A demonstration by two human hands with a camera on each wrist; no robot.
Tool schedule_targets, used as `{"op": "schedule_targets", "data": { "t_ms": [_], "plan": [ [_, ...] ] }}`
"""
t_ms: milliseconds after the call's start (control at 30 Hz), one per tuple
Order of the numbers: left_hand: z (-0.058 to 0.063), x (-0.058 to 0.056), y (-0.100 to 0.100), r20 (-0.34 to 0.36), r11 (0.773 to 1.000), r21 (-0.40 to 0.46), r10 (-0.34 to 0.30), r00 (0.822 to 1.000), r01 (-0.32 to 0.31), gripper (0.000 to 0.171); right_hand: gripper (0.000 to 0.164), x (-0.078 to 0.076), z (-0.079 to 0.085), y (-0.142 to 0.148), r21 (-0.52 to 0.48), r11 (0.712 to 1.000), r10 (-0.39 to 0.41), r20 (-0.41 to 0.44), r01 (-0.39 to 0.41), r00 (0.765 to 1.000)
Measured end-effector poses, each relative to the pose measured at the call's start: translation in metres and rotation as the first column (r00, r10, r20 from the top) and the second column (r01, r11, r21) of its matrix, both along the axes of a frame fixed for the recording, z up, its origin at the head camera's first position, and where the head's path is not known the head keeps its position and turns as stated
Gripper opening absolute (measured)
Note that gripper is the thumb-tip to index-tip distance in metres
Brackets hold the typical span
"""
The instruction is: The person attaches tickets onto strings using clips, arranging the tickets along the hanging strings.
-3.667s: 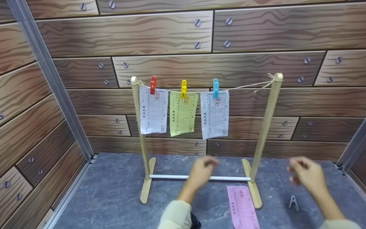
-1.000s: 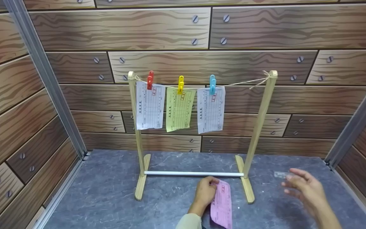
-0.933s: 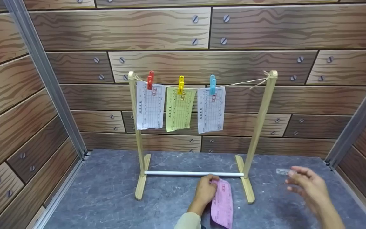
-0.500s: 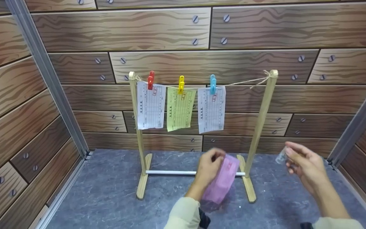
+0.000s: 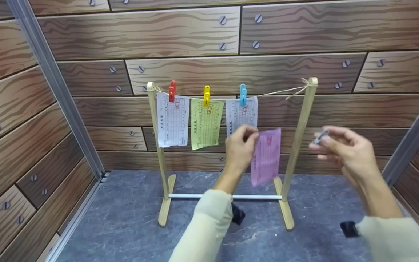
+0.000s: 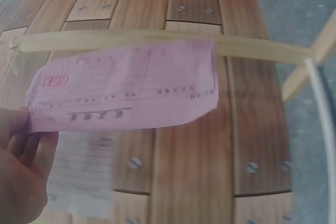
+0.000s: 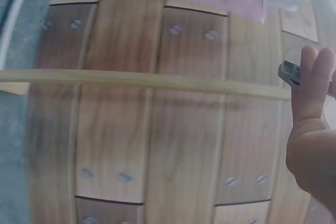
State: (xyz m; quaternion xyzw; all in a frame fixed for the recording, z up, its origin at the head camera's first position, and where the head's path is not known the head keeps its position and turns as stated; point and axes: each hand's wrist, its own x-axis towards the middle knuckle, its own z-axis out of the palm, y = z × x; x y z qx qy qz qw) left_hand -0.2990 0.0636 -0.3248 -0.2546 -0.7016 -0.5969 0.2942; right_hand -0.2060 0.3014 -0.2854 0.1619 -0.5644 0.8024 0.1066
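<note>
My left hand pinches a pink printed slip by its upper left corner. The slip hangs in the air in front of the rack, below the string. In the left wrist view the pink slip stretches away from my thumb and fingers. My right hand, raised right of the rack's right post, holds a small grey clothespin between thumb and fingers. The right wrist view shows one end of the clothespin past my fingertips. Behind my left hand hangs a white slip, its lower part hidden.
A red clothespin holds another white slip on the string. A yellow clothespin holds a yellow-green slip, and a blue clothespin the nearer white one. The wooden post stands between my hands.
My left hand has picked the pink slip up off the tabletop and raised it toward the string. My right hand has taken the grey clothespin from the tabletop and risen with it.
</note>
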Motion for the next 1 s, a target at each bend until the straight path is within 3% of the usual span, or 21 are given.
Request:
{"op": "schedule_targets", "data": {
  "t_ms": [100,200,333,533,633,867,1000],
  "plan": [
    [0.022,-0.005,0.003,-0.011,0.999,0.019,0.032,0.999,-0.032,0.006,0.033,-0.004,0.021,-0.006,0.004,1.0,0.015,-0.064,-0.015,0.998],
    [0.04,-0.01,0.007,-0.078,0.995,-0.002,0.095,0.992,-0.095,0.006,0.031,-0.004,0.036,-0.007,-0.024,0.998,0.053,-0.138,-0.057,0.989],
    [0.056,-0.014,0.011,-0.197,0.968,-0.038,0.235,0.952,-0.247,0.01,0.03,-0.001,0.048,-0.003,-0.051,0.995,0.075,-0.183,-0.086,0.98],
    [0.072,-0.019,0.018,-0.216,0.901,-0.119,0.386,0.897,-0.417,0.014,0.032,0.001,0.055,0.005,-0.023,0.999,0.022,-0.181,-0.027,0.983],
    [0.074,-0.023,0.021,-0.199,0.883,-0.162,0.408,0.891,-0.44,0.013,0.032,0.0,0.053,0.008,-0.013,0.999,0.026,-0.187,-0.029,0.982],
    [0.076,-0.026,0.031,-0.158,0.867,-0.21,0.426,0.891,-0.452,0.024,0.032,-0.003,0.06,0.007,-0.014,0.998,0.052,-0.209,-0.056,0.977],
    [0.076,-0.029,0.037,-0.117,0.874,-0.21,0.423,0.899,-0.438,0.016,0.031,-0.006,0.066,0.001,-0.006,0.997,0.078,-0.23,-0.082,0.97]
  ]
}}
